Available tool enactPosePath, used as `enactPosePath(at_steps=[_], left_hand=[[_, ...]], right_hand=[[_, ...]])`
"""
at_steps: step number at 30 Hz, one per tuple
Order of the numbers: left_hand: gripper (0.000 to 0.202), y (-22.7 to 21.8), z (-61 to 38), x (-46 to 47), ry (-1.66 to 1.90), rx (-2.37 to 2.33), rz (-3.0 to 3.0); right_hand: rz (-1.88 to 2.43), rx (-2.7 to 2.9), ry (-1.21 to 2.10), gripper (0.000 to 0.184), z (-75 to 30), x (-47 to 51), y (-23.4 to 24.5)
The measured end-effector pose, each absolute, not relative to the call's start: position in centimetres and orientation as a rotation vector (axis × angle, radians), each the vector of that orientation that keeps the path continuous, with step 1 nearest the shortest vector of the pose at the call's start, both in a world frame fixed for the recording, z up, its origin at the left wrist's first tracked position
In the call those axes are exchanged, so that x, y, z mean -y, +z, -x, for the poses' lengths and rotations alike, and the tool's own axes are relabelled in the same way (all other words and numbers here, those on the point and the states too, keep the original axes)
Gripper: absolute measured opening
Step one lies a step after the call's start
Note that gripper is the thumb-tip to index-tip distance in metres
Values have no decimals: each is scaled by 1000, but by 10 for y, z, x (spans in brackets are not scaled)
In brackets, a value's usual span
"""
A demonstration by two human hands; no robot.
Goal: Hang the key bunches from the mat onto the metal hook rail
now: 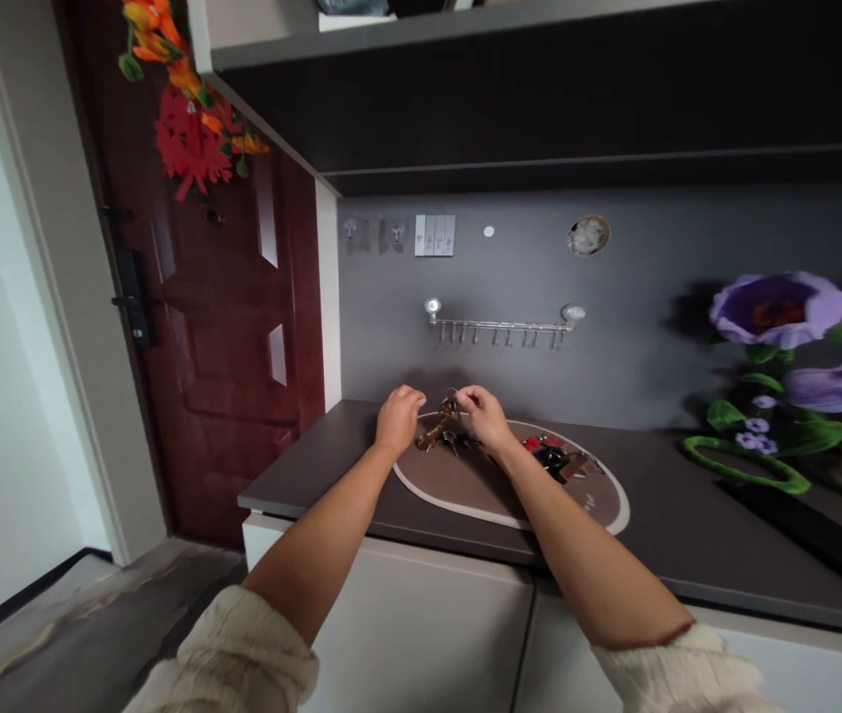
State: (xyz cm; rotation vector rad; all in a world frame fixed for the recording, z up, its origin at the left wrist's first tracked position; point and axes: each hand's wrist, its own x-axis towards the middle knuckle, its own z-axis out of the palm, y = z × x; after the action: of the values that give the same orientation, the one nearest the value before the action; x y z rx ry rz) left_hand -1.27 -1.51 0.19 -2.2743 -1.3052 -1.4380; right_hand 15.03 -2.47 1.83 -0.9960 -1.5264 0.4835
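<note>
In the head view, my right hand [483, 416] is closed in a pinch on the metal ring of a bunch of keys [451, 436]. The keys hang just above, or rest on, an oval brown mat [458, 492] with a pale rim; I cannot tell which. A brown and gold-coloured strap or charm [432, 433] dangles from the bunch on its left. My left hand [397, 420] is beside it, fingers loosely curled, with nothing visible in them. To the right on the mat lies a pile of other keys and fobs [553, 459], black, red and brown.
A metal rail with several hooks [502, 326] is fixed to the grey back panel above the mat. Purple artificial flowers [778, 309] and a long black object [811, 540] are at the right. A dark shelf [540, 119] overhangs the counter [317, 475]. The red-brown door [228, 396] is at left.
</note>
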Motion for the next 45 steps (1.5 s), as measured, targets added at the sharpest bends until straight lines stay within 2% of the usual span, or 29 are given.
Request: enactPosePath(at_steps=[9, 18, 23, 34, 45], left_hand=[[27, -1, 9, 9, -1275, 1443, 2211], [31, -6, 6, 1, -1262, 1437, 2205], [33, -7, 6, 0, -1249, 1445, 2208], [32, -4, 4, 2, -1232, 1492, 2191], [31, -3, 4, 1, -1252, 1485, 2207]], right_hand=[[957, 1516, 482, 22, -148, 20, 42], [893, 1218, 859, 6, -128, -3, 86], [881, 1053, 913, 9, -114, -26, 98], [882, 719, 953, 14, -99, -69, 96], [880, 731, 965, 15, -101, -71, 87]])
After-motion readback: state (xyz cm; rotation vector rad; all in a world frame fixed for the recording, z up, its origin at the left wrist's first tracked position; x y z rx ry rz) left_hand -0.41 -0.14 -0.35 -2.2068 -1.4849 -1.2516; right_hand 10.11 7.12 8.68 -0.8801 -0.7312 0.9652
